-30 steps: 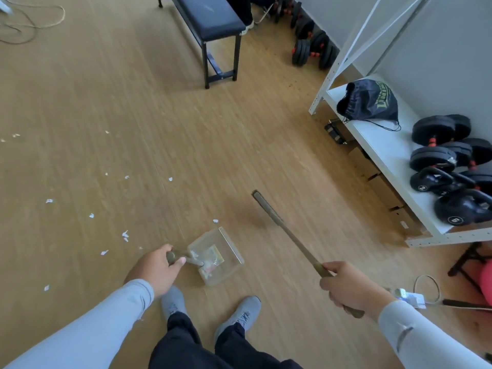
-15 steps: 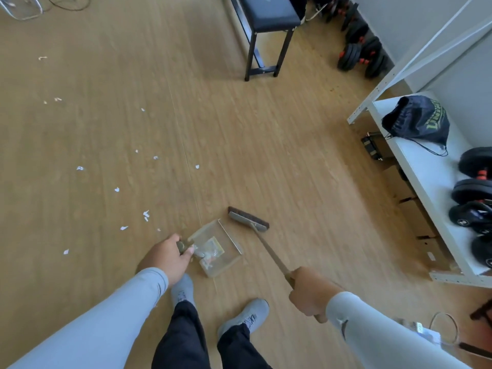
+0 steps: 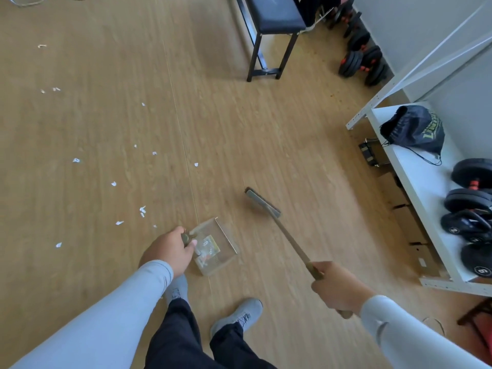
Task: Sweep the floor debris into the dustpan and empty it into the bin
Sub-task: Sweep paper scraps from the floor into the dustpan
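Observation:
My left hand [image 3: 170,251] grips the short handle of a clear plastic dustpan [image 3: 217,246], which sits low over the wooden floor in front of my feet with some scraps inside. My right hand [image 3: 338,286] grips the long handle of a broom [image 3: 287,235]. Its dark brush head [image 3: 262,202] lies to the upper right of the dustpan, apart from it. Several small white paper scraps [image 3: 142,210] are scattered over the floor to the left of the dustpan. No bin is in view.
A black bench [image 3: 271,27] stands at the top centre. Dumbbells [image 3: 362,59] line the wall beside it. A white metal shelf [image 3: 415,182] on the right holds a black drawstring bag [image 3: 415,129] and more weights [image 3: 471,206]. My grey shoes [image 3: 237,315] are below the dustpan.
The broom swung down from being raised, its head came close to the dustpan's mouth, and now sits farther up and right. The view has shifted; the dustpan stays in my left hand.

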Tool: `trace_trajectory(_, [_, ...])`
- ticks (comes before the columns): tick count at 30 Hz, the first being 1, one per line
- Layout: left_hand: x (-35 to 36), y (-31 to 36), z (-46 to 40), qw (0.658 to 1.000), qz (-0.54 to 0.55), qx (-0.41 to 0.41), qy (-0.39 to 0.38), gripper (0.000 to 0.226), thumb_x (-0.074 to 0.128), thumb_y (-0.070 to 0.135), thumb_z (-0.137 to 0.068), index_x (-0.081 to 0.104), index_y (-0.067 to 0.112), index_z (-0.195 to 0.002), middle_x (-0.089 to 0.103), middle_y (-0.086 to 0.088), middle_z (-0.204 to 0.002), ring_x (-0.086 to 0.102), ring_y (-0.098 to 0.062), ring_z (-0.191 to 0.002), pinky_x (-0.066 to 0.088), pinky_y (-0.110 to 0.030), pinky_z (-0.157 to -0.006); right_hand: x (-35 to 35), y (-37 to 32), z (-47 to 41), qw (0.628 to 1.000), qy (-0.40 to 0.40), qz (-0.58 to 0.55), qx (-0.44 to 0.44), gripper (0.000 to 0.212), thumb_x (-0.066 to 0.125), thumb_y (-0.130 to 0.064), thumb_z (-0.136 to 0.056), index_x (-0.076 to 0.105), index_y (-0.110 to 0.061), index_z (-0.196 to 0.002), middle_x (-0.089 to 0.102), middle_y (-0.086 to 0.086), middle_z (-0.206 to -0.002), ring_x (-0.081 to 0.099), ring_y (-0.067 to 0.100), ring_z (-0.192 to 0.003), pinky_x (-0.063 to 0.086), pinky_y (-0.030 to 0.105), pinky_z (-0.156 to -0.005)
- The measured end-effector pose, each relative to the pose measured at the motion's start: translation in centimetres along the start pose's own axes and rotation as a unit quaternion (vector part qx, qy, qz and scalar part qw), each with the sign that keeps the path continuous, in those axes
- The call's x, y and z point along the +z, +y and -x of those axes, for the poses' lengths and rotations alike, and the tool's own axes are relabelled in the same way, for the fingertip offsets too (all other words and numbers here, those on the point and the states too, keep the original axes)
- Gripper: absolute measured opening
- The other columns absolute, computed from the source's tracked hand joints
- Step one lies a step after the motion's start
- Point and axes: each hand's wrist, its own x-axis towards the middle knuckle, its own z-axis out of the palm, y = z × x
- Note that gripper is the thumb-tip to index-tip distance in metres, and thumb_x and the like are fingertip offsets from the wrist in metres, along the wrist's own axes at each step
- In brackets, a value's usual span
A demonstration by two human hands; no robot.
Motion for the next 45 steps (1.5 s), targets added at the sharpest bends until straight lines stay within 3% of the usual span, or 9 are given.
trace_trajectory(3, [0.4,0.3,-0.3,1.000,0.002,0.001,0.012,0.051,0.051,0.047,-0.099,0.048,0.021,-0.142,0.063,0.002,-0.132,0.063,-0.027,-0.110,0.051,-0.035,-0.085,3.4,-1.8,-0.9,0.998,-0.015,0.058,-0.007,0.044,0.042,-0.008,-0.092,0.054,-0.023,-0.131,0.054,0.002,-0.073,0.048,0.020,-0.043,0.038,0.020,-0.037])
trace_trajectory(6, [0.9,0.4,-0.5,1.000,0.001,0.005,0.022,0.048,0.052,0.047,-0.098,0.051,0.021,-0.139,0.064,0.001,-0.129,0.063,-0.028,-0.110,0.050,-0.035,-0.085,4.9,-2.0,0.7,0.992,-0.080,0.095,-0.002,0.035,0.042,-0.005,-0.086,0.057,-0.024,-0.111,0.047,0.000,-0.065,0.041,0.020,-0.041,0.037,0.023,-0.045])
trace_trajectory(8, [1.0,0.3,-0.5,1.000,0.002,0.005,0.024,0.046,0.053,0.046,-0.098,0.052,0.021,-0.136,0.065,-0.001,-0.127,0.063,-0.030,-0.110,0.050,-0.035,-0.086,4.2,-1.0,2.2,0.990,-0.116,0.078,0.001,0.043,0.045,-0.009,-0.085,0.058,-0.032,-0.118,0.048,0.002,-0.063,0.038,0.019,-0.041,0.035,0.026,-0.045])
trace_trajectory(11, [1.1,0.0,-0.2,1.000,0.003,0.008,0.024,0.044,0.053,0.047,-0.097,0.053,0.021,-0.132,0.066,-0.002,-0.123,0.064,-0.031,-0.106,0.052,-0.037,-0.085,0.7,2.2,4.2,0.990,-0.136,-0.034,0.013,0.051,0.058,-0.013,-0.090,0.055,-0.031,-0.138,0.056,0.008,-0.063,0.042,0.016,-0.041,0.034,0.025,-0.043])
trace_trajectory(20, [-1.6,-5.3,3.5,0.999,0.027,0.021,-0.012,0.049,0.053,0.047,-0.098,0.049,0.021,-0.141,0.062,0.003,-0.131,0.062,-0.027,-0.109,0.048,-0.033,-0.083,1.4,6.8,12.8,0.953,-0.081,-0.287,0.060,0.039,0.060,0.000,-0.096,0.063,-0.021,-0.129,0.048,0.016,-0.067,0.037,0.019,-0.044,0.033,0.024,-0.039])
trace_trajectory(25, [-6.4,-13.5,7.2,0.999,0.007,0.044,-0.001,0.034,0.057,0.051,-0.093,0.057,0.025,-0.115,0.060,0.011,-0.089,0.063,-0.019,-0.082,0.049,-0.030,-0.070,6.5,2.9,14.0,0.964,-0.025,-0.260,0.038,0.040,0.059,-0.001,-0.094,0.057,-0.024,-0.127,0.050,0.014,-0.063,0.039,0.017,-0.045,0.034,0.025,-0.043])
trace_trajectory(30, [-11.7,-22.1,9.9,0.999,-0.005,0.035,0.016,0.030,0.061,0.051,-0.092,0.056,0.024,-0.105,0.059,0.009,-0.085,0.056,-0.012,-0.069,0.043,-0.028,-0.062,11.6,-2.2,15.6,0.971,-0.009,-0.240,0.023,0.021,0.056,-0.002,-0.095,0.064,-0.019,-0.104,0.051,0.010,-0.060,0.040,0.014,-0.043,0.032,0.024,-0.043])
trace_trajectory(41, [-13.5,-34.8,11.1,1.000,-0.027,0.013,0.011,0.041,0.059,0.049,-0.094,0.059,0.017,-0.120,0.051,0.013,-0.076,0.050,-0.010,-0.063,0.036,-0.027,-0.055,22.3,-10.6,15.0,0.984,0.008,-0.174,0.029,0.021,0.054,-0.005,-0.090,0.067,-0.012,-0.105,0.054,0.011,-0.065,0.041,0.020,-0.055,0.030,0.025,-0.045])
trace_trajectory(45, [-12.6,-37.2,9.9,1.000,-0.025,0.001,0.002,0.043,0.058,0.050,-0.095,0.057,0.023,-0.128,0.060,0.012,-0.091,0.059,-0.011,-0.074,0.041,-0.027,-0.059,24.4,-13.4,13.2,0.991,0.002,-0.128,0.032,0.025,0.048,-0.004,-0.091,0.067,-0.003,-0.106,0.053,0.012,-0.061,0.037,0.020,-0.052,0.030,0.023,-0.043])
